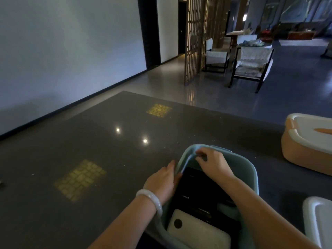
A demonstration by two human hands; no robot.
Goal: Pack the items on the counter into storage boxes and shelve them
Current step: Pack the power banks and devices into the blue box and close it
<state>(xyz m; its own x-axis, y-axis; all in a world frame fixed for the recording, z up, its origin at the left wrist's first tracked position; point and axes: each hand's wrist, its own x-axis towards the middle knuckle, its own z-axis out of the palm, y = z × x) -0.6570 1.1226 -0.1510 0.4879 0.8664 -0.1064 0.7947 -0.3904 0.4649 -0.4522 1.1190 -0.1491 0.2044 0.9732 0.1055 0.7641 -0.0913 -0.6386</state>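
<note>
You're over a dark polished counter (89, 150) that mirrors two ceiling lights and two yellow lattice patches. On it sit a teal storage box (251, 169) at 6 o'clock on the near edge, an orange box with a white lid (303, 146) at 3 o'clock, and a white box (318, 220) at 4 o'clock, cut off by the frame. The three stand apart from each other.
</note>
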